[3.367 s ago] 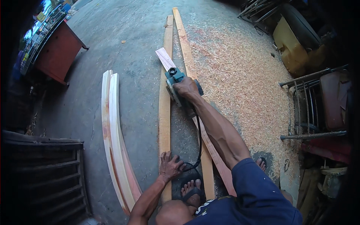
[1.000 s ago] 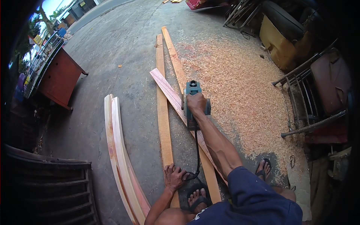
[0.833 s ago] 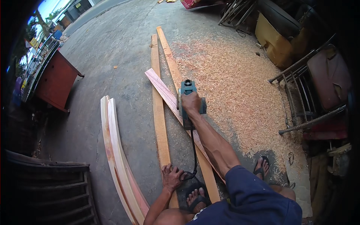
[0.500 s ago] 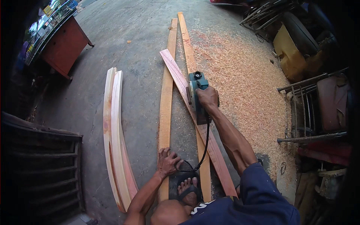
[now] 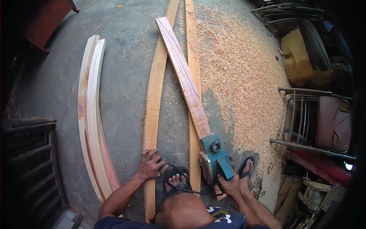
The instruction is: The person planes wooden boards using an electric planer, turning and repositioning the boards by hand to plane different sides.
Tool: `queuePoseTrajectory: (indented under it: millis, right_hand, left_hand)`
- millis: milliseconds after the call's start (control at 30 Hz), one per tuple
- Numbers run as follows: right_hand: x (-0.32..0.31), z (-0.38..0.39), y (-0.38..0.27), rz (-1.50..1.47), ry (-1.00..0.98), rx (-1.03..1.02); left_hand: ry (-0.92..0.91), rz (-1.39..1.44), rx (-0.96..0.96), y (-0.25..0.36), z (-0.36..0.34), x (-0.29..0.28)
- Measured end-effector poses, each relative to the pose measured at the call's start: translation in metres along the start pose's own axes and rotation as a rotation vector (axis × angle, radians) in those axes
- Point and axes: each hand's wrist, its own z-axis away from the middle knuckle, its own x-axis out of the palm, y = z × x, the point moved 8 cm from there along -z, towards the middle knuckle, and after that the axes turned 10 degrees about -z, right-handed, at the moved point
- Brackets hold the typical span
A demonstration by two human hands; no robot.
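My right hand (image 5: 229, 185) is wrapped round the rear handle of a teal electric hand planer (image 5: 215, 158). The planer sits on the near part of a pinkish board (image 5: 183, 74), which lies slanted across two light brown planks (image 5: 154, 103). The board's near end is mostly hidden under the tool and my arm. My left hand (image 5: 150, 165), fingers curled, rests over the left plank with the loop of the planer's black cord (image 5: 167, 182) at its fingers. My sandalled left foot (image 5: 176, 180) stands between the planks, and my right foot (image 5: 247, 168) is beside the planer.
Wood shavings (image 5: 244, 76) cover the floor to the right. Several curved pale boards (image 5: 89, 103) lie at left, near a dark slatted frame (image 5: 30, 160). Metal-framed chairs (image 5: 333, 122) and scrap crowd the right edge. A reddish cabinet (image 5: 49, 23) stands far left.
My right hand has drawn the planer back along the board toward me. My left hand stays over the left plank by the cord loop. The view has tipped downward.
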Motion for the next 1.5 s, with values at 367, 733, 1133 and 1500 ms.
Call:
queuePoseTrajectory:
  millis: [367, 733, 1133, 1500]
  right_hand:
    - [0.08, -0.2, -0.109, 0.014, -0.043, -0.051]
    - [0.185, -0.416, -0.258, 0.056, -0.092, -0.143]
    - [0.252, -0.536, -0.337, -0.054, -0.171, -0.272]
    - [0.271, -0.562, -0.355, -0.137, -0.188, -0.283]
  left_hand:
    - [0.012, 0.082, -0.076, -0.009, 0.002, 0.001]
    - [-0.009, 0.219, -0.2, -0.016, -0.01, -0.001]
    - [0.254, 0.252, -0.649, -0.051, -0.072, 0.014]
    - [0.286, 0.255, -0.628, -0.049, -0.081, 0.011]
